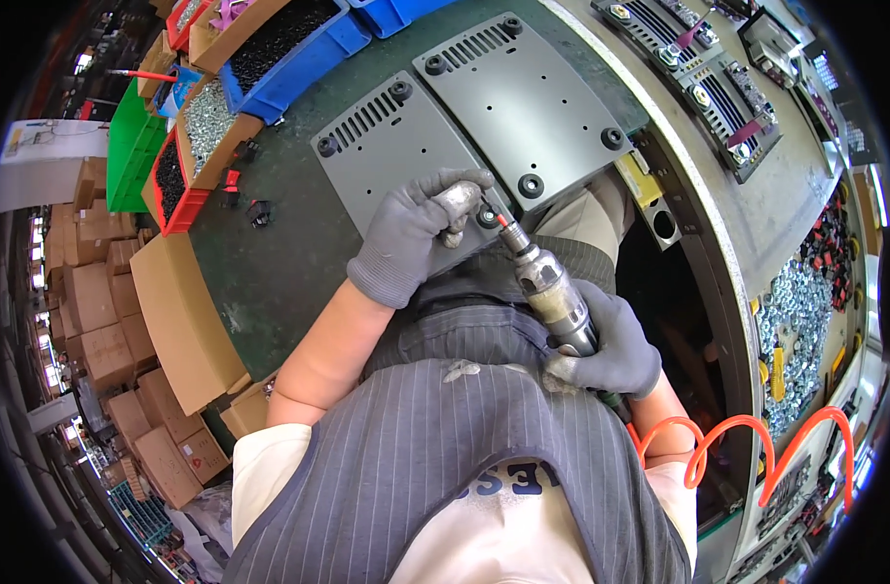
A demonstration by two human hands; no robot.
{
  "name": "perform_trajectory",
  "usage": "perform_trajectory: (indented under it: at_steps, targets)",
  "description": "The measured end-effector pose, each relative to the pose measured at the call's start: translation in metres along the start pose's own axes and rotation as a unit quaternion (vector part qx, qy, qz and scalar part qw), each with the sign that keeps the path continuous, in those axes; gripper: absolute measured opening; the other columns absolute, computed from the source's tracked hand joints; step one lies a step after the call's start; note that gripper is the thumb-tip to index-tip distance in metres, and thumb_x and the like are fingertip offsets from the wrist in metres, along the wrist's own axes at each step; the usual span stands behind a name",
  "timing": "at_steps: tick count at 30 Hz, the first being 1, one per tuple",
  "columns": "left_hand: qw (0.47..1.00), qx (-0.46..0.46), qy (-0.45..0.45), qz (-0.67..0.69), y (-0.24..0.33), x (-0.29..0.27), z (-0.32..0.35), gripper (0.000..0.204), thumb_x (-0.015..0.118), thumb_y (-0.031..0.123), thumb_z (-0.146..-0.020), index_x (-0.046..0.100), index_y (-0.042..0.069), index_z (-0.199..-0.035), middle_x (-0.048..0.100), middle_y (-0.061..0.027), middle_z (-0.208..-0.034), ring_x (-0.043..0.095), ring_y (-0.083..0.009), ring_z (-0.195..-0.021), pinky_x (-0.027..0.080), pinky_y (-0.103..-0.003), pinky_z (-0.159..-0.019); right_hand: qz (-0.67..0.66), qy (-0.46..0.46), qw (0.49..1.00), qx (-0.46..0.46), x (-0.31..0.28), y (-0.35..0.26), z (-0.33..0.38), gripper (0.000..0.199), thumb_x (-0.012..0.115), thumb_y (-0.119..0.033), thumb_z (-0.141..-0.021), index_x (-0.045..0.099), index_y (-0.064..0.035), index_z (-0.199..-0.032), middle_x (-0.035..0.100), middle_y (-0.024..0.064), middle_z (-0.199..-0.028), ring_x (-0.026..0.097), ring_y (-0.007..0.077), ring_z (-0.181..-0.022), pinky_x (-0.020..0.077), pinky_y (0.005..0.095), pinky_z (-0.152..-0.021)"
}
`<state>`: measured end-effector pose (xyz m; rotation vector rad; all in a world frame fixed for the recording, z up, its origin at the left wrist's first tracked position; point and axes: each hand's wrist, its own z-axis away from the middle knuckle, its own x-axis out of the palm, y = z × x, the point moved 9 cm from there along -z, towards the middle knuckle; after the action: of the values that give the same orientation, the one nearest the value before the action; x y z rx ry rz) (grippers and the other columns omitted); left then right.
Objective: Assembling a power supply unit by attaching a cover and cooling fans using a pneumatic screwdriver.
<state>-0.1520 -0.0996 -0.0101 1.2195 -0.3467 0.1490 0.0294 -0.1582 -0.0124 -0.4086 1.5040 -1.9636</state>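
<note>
My right hand, in a grey glove, is wrapped round a pneumatic screwdriver. Its bit points up and left, toward a black round foot at the near corner of a grey metal panel. Beside the bit's tip, my gloved left hand is closed in a pinch over that panel; whatever its fingertips hold is too small to make out. A second grey panel lies against the first on the right, with vent slots and black feet at its corners.
Orange coiled hose runs from the screwdriver to the right. A blue bin, red bin and green bin stand at the far left, near an open cardboard flap. Metal fixtures and loose silver fasteners lie on the right bench.
</note>
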Motion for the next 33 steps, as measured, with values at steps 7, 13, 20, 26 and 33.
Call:
perform_trajectory:
  at_steps: [7, 13, 20, 26, 33]
  targets:
    - [0.997, -0.043, -0.063, 0.013, 0.001, 0.015, -0.005, 0.023, 0.055, 0.016, -0.088, 0.06, -0.002, -0.101, 0.051, 0.0003, -0.069, 0.045, -0.0049, -0.058, 0.037, -0.018, -0.051, -0.063, -0.052, 0.996, 0.044, -0.003, 0.009, 0.004, 0.068, 0.077, -0.028, -0.054, 0.052, 0.0032, -0.109, 0.06, 0.0055, -0.078, 0.055, 0.0102, -0.066, 0.0448, 0.0222, -0.06]
    - [0.986, -0.052, -0.069, -0.14, 0.011, 0.008, -0.012, 0.021, 0.056, 0.014, -0.088, 0.063, -0.001, -0.101, 0.059, -0.0005, -0.072, 0.045, -0.0027, -0.055, 0.039, -0.015, -0.054, -0.326, -0.112, 0.937, 0.051, 0.011, 0.011, 0.002, 0.065, 0.079, -0.031, -0.06, 0.052, 0.0008, -0.11, 0.059, 0.0048, -0.085, 0.056, 0.012, -0.073, 0.0461, 0.026, -0.068]
    - [0.968, -0.051, -0.1, 0.225, -0.007, 0.034, -0.009, 0.028, 0.054, 0.02, -0.09, 0.057, -0.001, -0.108, 0.054, 0.0, -0.074, 0.046, -0.0052, -0.061, 0.038, -0.016, -0.054, -0.218, -0.033, 0.975, -0.005, 0.01, 0.01, -0.01, 0.069, 0.08, -0.03, -0.058, 0.05, 0.0008, -0.112, 0.058, 0.0035, -0.079, 0.055, 0.0099, -0.067, 0.0449, 0.0235, -0.063]
    - [0.98, -0.041, -0.091, 0.172, -0.009, 0.03, -0.01, 0.033, 0.051, 0.022, -0.092, 0.051, -0.006, -0.11, 0.049, 0.0009, -0.072, 0.044, -0.0061, -0.06, 0.035, -0.017, -0.052, -0.142, -0.027, 0.989, -0.006, -0.005, 0.002, 0.003, 0.071, 0.082, -0.032, -0.054, 0.053, 0.0021, -0.109, 0.061, 0.0081, -0.083, 0.058, 0.0144, -0.073, 0.0455, 0.0271, -0.069]
    - [0.978, -0.008, 0.035, 0.208, -0.006, -0.035, -0.011, 0.028, 0.047, 0.015, -0.093, 0.052, -0.007, -0.11, 0.049, -0.0017, -0.074, 0.043, -0.0068, -0.063, 0.036, -0.018, -0.052, -0.137, 0.047, 0.985, 0.099, -0.019, 0.056, 0.039, 0.066, 0.081, -0.034, -0.056, 0.055, 0.0012, -0.105, 0.057, 0.0022, -0.076, 0.052, 0.01, -0.066, 0.0436, 0.0253, -0.063]
